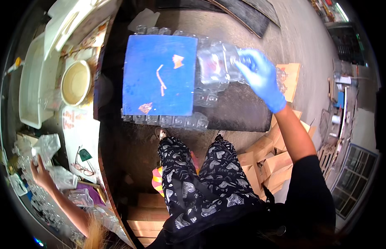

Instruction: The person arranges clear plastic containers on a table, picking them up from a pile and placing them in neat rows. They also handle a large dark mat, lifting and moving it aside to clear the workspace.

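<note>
My right hand point(259, 76), in a blue glove, is closed round the neck of a clear plastic bottle point(217, 64). The bottle lies on its side at the right edge of a blue board point(159, 79). Rows of clear bottles point(172, 120) show from under the board's near and far edges. At far left, my bare left hand point(41, 172) grips another clear bottle point(48, 143) near its neck, above a pile of clear plastic pieces point(43, 207). Its fingers look small there.
A table on my left carries a round tub point(76, 83), a long pale bin point(35, 83) and eyeglasses point(83, 167). A black sheet point(247, 112) extends under the bottles. Cardboard boxes point(276, 166) lie by my right leg. Dark panels point(251, 14) lie at the back.
</note>
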Tool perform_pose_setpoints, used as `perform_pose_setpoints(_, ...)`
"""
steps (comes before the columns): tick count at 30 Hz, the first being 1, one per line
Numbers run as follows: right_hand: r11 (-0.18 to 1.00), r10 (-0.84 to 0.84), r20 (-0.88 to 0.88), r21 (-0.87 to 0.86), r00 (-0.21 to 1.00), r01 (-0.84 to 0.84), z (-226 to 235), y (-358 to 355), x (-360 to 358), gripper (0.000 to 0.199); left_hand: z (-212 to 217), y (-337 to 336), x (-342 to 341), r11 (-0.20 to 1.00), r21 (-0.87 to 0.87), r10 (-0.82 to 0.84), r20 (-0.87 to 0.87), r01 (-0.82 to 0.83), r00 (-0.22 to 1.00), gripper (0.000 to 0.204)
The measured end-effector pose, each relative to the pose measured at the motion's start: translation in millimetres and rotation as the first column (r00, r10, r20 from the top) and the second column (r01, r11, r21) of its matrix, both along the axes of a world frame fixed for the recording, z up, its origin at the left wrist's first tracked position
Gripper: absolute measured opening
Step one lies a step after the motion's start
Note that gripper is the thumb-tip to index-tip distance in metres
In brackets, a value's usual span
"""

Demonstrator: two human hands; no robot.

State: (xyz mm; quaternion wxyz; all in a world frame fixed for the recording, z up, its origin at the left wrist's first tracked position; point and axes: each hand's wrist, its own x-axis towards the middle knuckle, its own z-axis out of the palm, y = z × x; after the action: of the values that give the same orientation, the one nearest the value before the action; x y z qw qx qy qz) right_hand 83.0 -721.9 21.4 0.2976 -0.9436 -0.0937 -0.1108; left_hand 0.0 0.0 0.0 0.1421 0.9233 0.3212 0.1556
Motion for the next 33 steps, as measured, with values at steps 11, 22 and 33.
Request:
perform_pose_setpoints(11,0.983,-0.171,-0.277,0.021,0.945,0.184,-245.3,-253.9,-130.4,0.026,48.1,-421.6,-108.2,0.926,-0.245,-0.322,-0.111,0.288,0.94,0.035)
perform_pose_setpoints(22,0.983,-0.181,-0.256,-0.024,0.95,0.181,-362.6,-271.6,-91.1,0.022,-138.2,-705.4,-155.5,0.505,-0.703,-0.796,-0.155,0.501,0.586,0.039)
perform_pose_setpoints(33,0.963,-0.26,-0.191,0.026,0.947,0.269,-359.1,-270.5,-88.0,0.035,-262.7,-815.1,-144.5,0.287,-0.764,-0.911,-0.031,0.577,0.412,0.034)
